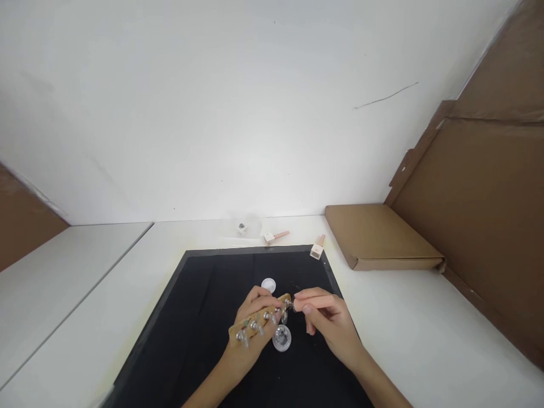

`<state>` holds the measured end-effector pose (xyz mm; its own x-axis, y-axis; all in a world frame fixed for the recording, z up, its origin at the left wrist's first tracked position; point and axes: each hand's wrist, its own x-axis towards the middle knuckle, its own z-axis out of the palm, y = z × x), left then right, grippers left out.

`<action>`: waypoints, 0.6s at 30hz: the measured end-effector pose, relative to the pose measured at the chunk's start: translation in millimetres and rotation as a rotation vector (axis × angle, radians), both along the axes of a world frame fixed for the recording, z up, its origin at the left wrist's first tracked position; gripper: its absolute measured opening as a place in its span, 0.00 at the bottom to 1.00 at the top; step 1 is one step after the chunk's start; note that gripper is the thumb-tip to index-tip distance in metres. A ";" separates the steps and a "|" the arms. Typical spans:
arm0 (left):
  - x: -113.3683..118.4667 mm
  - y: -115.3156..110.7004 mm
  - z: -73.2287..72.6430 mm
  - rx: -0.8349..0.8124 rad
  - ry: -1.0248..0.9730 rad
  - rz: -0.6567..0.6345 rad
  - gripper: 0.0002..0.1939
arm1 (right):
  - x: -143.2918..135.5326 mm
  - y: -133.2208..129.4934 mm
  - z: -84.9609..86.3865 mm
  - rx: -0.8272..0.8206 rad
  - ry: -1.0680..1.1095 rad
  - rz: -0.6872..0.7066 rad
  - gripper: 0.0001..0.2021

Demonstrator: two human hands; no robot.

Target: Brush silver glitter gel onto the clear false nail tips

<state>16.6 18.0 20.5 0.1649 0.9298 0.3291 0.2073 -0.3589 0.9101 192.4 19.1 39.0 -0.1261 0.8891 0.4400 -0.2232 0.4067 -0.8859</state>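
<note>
My left hand point(255, 309) is closed around a light wooden strip point(259, 322) that slants up to the right. Several shiny metal pieces point(255, 326), shaped like wing screws, stand in a row along it. In my right hand point(334, 326) is a pink, thick-handled brush point(312, 303), pinched between thumb and fingers. Its tip meets or nearly touches the metal piece at the strip's right end; the exact contact is too small to tell. Just below the strip sits a small open round jar point(281, 338) with silvery contents. A white round lid point(268, 285) lies beyond my left hand.
On the white table point(425, 317), behind the black mat point(204, 294), lie two white square bottles point(269, 238) with pink handles and a small clear plastic piece point(242, 228) with something dark. A flat cardboard box point(382, 232) rests at the back right beside a tall cardboard panel point(480, 215).
</note>
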 end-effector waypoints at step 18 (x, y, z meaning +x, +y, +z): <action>-4.8 -0.3 -8.7 0.097 0.127 0.059 0.05 | 1.3 -1.4 -8.1 -0.021 0.046 0.080 0.08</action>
